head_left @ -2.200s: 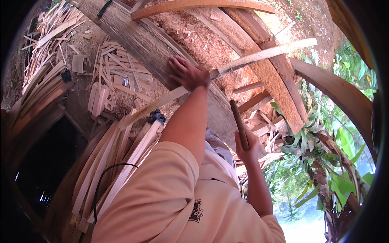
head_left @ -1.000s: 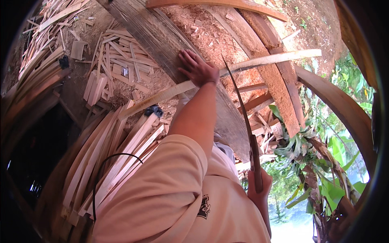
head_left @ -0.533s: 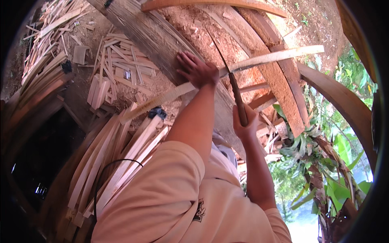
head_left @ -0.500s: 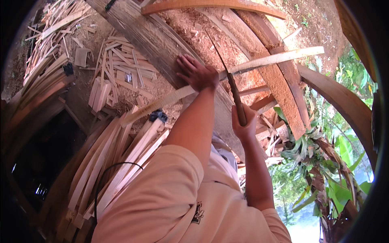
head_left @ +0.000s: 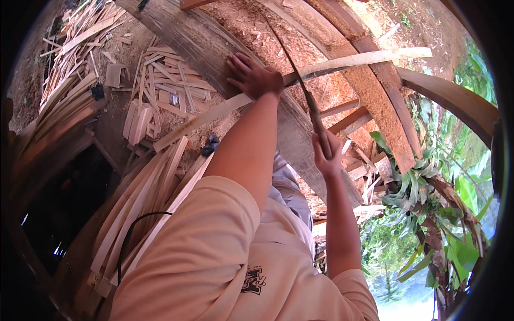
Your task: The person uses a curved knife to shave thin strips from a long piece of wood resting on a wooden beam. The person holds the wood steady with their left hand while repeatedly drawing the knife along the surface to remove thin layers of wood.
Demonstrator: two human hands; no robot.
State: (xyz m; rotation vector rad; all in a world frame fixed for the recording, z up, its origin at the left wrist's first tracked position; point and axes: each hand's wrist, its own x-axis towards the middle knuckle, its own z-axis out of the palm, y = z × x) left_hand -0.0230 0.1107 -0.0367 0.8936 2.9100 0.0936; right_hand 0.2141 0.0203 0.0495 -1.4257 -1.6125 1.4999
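A long, pale, slightly curved wooden strip (head_left: 206,116) lies across a weathered grey plank (head_left: 184,43). My left hand (head_left: 257,77) is flat on the strip and plank, fingers stretched out. My right hand (head_left: 327,152) is wrapped round the brown handle of a long-bladed hand tool (head_left: 293,63). Its thin dark blade shows almost edge-on and crosses the strip just right of my left hand. Whether it is a saw or a large knife, I cannot tell. The strip's part under my left hand is hidden.
Wood offcuts (head_left: 166,80) lie in a heap at left. Long cut strips (head_left: 126,214) are stacked beside my left arm. Curved, sawdust-covered beams (head_left: 369,88) stand at right, near green plants (head_left: 412,187). A black cable (head_left: 131,230) runs by my left sleeve.
The whole view has shifted a little. Relative to the strip, the bladed tool and my right hand have drawn back slightly toward me. My left hand stays on the strip.
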